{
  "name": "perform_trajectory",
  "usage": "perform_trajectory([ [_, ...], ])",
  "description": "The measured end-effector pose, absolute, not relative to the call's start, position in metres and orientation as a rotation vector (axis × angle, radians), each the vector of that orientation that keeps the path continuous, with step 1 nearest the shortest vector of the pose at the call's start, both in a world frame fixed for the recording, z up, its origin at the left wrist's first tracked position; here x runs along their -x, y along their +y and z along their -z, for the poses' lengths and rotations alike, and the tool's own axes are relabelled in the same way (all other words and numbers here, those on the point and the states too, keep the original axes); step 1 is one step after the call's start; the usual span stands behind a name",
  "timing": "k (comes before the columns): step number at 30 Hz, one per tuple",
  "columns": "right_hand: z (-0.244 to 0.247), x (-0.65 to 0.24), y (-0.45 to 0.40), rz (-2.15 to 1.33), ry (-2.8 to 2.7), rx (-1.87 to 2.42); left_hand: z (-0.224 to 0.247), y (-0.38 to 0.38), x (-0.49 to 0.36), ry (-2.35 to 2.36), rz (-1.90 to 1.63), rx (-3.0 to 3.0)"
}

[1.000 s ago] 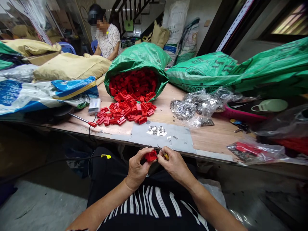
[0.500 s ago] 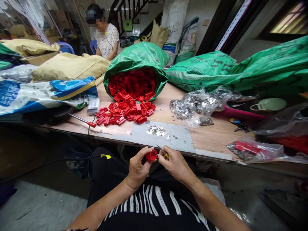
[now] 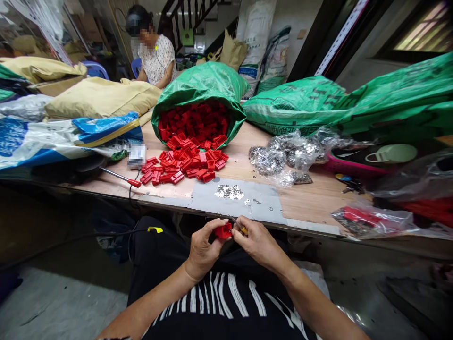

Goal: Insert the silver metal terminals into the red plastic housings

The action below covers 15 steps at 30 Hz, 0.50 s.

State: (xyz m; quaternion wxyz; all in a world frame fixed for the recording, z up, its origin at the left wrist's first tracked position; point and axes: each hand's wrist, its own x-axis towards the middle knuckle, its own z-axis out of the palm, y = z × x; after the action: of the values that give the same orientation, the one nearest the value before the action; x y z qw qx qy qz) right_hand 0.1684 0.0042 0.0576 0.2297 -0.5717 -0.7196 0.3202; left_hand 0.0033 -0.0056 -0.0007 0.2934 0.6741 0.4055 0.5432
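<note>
My left hand (image 3: pixel 203 249) is closed around a small red plastic housing (image 3: pixel 222 231), gripped between thumb and fingers just off the table's front edge. Close beside it, my right hand (image 3: pixel 261 244) is closed on a slim pointed metal tool with a yellow handle (image 3: pixel 244 230). The tool's tip points up and left, past the housing. The right thumb and fingertips meet the housing's right end; whether they pinch a small part there I cannot tell. On a grey mat (image 3: pixel 267 200) behind my hands lies a pile of small silvery metal pieces (image 3: pixel 229 191).
Red housings (image 3: pixel 184 163) spill from a green sack (image 3: pixel 212 78). A red-handled rod (image 3: pixel 122 177) lies left of them. Clear bags of metal parts (image 3: pixel 283 153), a pink basket (image 3: pixel 354 163) and another bag (image 3: pixel 375 221) stand right. A co-worker (image 3: pixel 159 59) sits across the table.
The tool in my right hand has tipped slightly, and its point sits a little lower and further left. Both hands keep nearly the same place and grip.
</note>
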Motion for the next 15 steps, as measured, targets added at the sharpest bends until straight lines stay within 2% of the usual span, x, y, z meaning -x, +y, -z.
perform_trajectory([
  [15,-0.049,-0.181,0.014,-1.177,-1.841,1.436,-0.001,-0.006,-0.002,1.104,-1.42,-1.634],
])
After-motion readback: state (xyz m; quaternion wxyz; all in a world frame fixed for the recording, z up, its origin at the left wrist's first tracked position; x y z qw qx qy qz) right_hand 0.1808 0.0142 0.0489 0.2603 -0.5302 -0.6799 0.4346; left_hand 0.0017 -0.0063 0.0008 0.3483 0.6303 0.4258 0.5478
